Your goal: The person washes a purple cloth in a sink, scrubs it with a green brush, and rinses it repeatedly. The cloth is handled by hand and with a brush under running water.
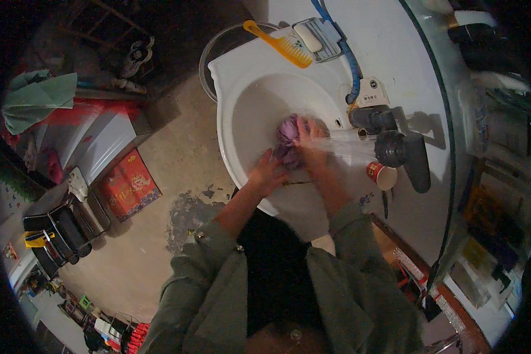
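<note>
A wet, bunched purple cloth (288,131) lies in the white washbasin (248,97), under a spray of water from the dark faucet (389,147) on the right. My right hand (314,141) grips the cloth from its right side, with water running over the fingers. At the lower left of the cloth, my left hand (266,174) has its fingers and thumb around the near end; part of that grip is hidden. Both forearms, in rolled green sleeves, reach over the basin's near rim.
A yellow comb (280,44) and a soap bar (308,37) in its dish sit at the basin's far edge. A blue hose (349,62) runs beside them. Near the faucet stands a red and white paper cup (382,176). On the floor at left is a red box (128,184).
</note>
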The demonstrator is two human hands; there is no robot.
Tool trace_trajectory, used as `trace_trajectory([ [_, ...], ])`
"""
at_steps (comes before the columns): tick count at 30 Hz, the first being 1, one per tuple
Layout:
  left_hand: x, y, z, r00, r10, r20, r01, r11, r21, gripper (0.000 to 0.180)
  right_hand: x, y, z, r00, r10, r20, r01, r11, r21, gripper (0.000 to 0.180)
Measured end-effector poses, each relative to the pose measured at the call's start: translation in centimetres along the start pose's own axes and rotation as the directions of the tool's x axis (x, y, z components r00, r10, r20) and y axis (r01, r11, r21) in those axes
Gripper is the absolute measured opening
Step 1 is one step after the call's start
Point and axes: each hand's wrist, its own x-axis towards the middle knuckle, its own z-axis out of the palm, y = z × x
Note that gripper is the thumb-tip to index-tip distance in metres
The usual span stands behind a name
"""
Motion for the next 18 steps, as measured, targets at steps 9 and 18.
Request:
trace_trajectory([
  [9, 5.7, 1.9, -0.7, 0.985, -0.173, -0.014, 0.168, 0.969, -0.180, 0.040, -8.7, -11.1, -4.3, 0.979, 0.061, -0.196, 0.084, 0.752, 0.654, 0.030],
  [18, 2.6, 0.7, 3.6, 0.947, -0.221, -0.235, 0.174, 0.964, -0.202, 0.030, -0.6, -1.3, -2.5, 0.984, 0.124, 0.128, -0.176, 0.796, 0.579, 0.024],
])
